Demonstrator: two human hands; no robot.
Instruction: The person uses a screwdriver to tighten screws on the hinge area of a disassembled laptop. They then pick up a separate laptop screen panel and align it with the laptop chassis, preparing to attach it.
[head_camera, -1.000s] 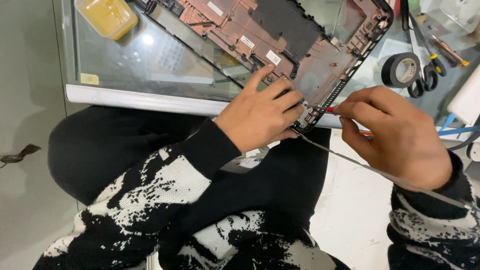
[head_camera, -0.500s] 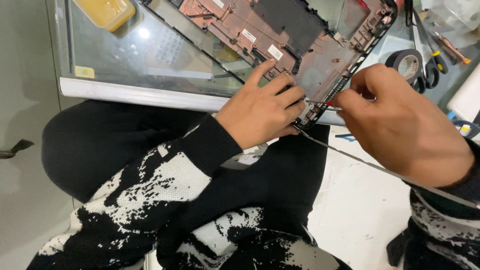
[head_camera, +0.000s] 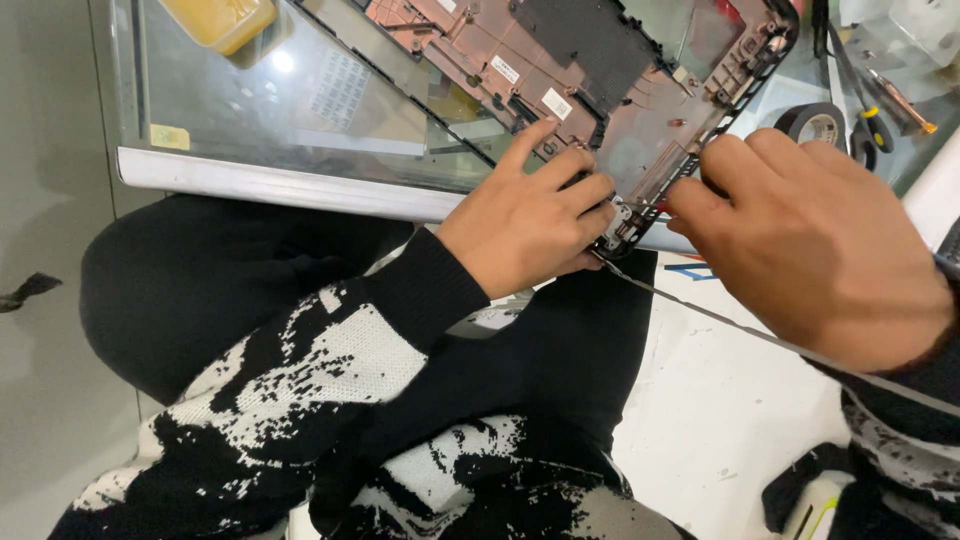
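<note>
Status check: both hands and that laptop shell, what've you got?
Left hand pressing the near corner of the laptop base shell. Right hand pinching a small tool at that corner. Thin cable trailing off the table edge.

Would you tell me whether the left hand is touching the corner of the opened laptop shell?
Touching. The head view shows the left hand with its fingers pressed on the near corner of the laptop shell.

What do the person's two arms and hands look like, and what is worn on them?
Both hands, left hand and right hand, are bare, without gloves or rings visible. Each arm wears a knitted black sleeve with irregular white speckled patches and plain black ribbed cuffs.
</note>
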